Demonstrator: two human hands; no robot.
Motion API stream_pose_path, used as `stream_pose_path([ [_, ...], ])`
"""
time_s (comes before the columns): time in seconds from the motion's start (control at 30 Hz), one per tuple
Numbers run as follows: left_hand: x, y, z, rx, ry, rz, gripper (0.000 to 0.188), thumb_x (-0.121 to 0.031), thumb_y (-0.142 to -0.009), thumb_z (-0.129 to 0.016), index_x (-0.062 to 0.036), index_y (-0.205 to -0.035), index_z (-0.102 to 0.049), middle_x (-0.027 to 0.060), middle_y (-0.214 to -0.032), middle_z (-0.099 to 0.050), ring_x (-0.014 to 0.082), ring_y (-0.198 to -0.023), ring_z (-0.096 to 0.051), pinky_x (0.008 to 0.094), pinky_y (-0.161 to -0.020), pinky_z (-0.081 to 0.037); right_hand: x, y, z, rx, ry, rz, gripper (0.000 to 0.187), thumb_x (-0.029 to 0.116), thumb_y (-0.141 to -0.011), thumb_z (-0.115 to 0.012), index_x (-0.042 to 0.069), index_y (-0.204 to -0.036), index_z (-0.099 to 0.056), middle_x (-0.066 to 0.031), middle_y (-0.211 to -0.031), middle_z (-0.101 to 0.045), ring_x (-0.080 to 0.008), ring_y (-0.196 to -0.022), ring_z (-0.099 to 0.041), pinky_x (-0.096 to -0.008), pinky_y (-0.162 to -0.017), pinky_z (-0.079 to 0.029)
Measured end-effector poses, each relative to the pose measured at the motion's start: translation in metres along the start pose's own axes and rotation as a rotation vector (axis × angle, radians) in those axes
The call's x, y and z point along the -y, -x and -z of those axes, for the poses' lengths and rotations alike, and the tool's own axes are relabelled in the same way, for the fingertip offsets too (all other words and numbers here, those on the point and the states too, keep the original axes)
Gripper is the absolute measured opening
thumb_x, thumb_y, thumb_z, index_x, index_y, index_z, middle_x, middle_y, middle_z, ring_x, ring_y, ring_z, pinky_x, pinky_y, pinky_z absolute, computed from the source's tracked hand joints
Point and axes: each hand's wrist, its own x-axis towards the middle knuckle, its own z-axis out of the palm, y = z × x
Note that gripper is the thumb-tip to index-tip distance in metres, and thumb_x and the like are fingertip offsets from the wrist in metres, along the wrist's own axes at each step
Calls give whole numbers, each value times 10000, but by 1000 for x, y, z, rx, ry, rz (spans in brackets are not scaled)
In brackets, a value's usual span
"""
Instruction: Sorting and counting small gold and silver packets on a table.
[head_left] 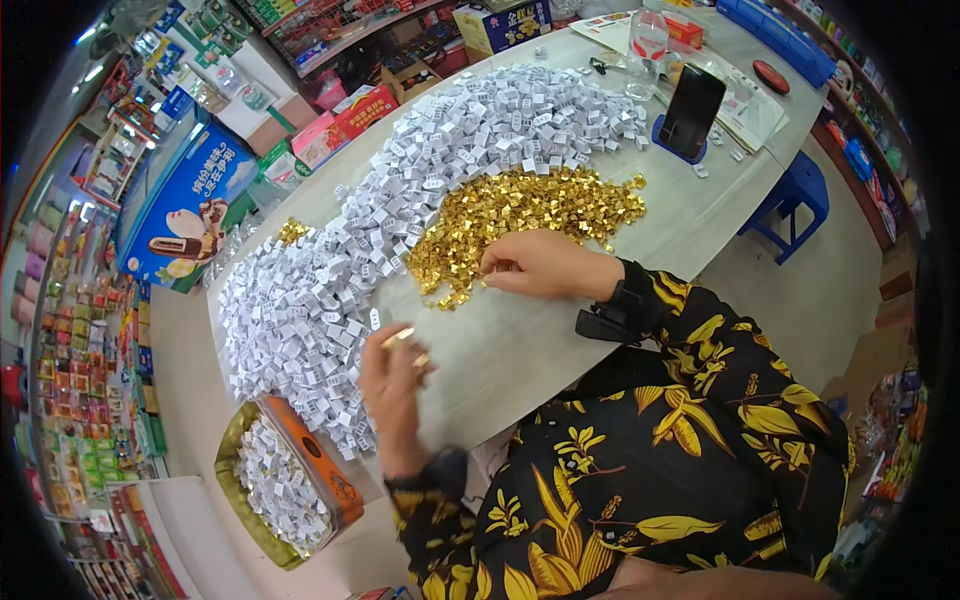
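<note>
A wide heap of small shiny gold pieces (500, 215) lies in the middle of the table. At its near edge is my right hand (550, 265), its thumb and fingertips pressed together; whatever is between them is too small to make out. My left hand (395, 395), smeared a little by motion, is raised over the table's near side with fingers curled. Gold pieces (400, 337) glint at its fingers. Beside it spreads a large heap of small white block-like pieces (300, 310) with dark marks, which curves round behind the gold heap.
An open orange-sided box (325, 465) full of white pieces stands at the table's near left end. A phone (693, 108) on a blue stand, a clear bottle (646, 55) and a red oval object (770, 77) are at the far right. A blue stool (790, 205) stands beyond the table's right edge.
</note>
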Motion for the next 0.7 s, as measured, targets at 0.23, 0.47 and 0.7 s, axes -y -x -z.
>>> stream_pose_path([
  [0.23,-60,61,139,-583,-925,-334,242,-143,-893,-570,-13,-1097,-571,94,-891,-597,150,-739,-573,253,-628,-453,1,2,-5,-60,262,143,158,224,-789,-619,131,-914,-647,-46,-806,-606,-223,-721,-613,-339,-606,-488],
  [0.47,-52,51,153,-504,-1636,-655,301,-152,-848,-610,0,-1106,-583,159,-1001,-601,259,-874,-583,364,-747,-462,5,0,-8,-72,337,174,125,214,-777,-581,123,-843,-636,-51,-775,-600,-258,-761,-618,-391,-625,-497],
  [0.7,-11,-20,24,-69,-1254,-145,340,-257,-836,-612,-52,-1107,-592,128,-789,-652,305,-693,-622,365,-636,-474,0,3,-6,-87,256,93,108,184,-768,-599,112,-837,-639,-37,-766,-616,-234,-688,-617,-338,-581,-485],
])
